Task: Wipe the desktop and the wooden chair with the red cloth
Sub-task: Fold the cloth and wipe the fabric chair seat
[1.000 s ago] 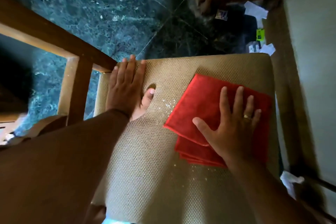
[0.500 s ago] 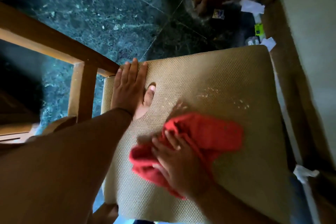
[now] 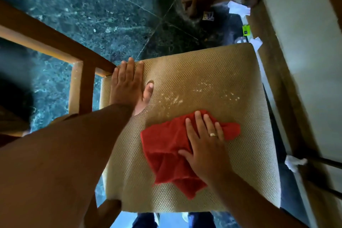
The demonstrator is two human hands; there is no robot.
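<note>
Pressing the red cloth onto the chair seat, the right hand lies flat, fingers spread. The left hand rests flat at the seat's edge, fingers together.

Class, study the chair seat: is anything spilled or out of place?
Yes. Pale crumbs lie scattered across the woven seat cushion, beyond the red cloth under the right hand. Paper scraps litter the floor.

Light: dim, warm; brightest on the pale surface at upper right.
Shadow: deep at far left edge.
Blur: soft throughout.
Distortion: wide-angle bending at edges.
</note>
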